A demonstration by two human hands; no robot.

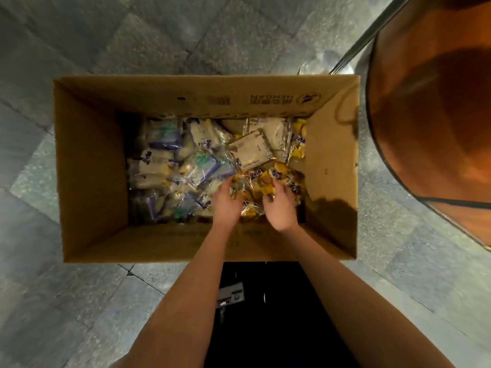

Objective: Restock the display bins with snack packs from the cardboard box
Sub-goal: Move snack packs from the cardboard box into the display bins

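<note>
cardboard box (pixel 90 168): on the floor (pixel 132 35), just in front of the person.
snack packs (pixel 202 160): in the box, on its bottom.
left hand (pixel 225 205), right hand (pixel 281 211): side by side on the packs, near-right part.
round object (pixel 430 115): right of the box.
pole (pixel 372 33): behind the far right corner.
</note>
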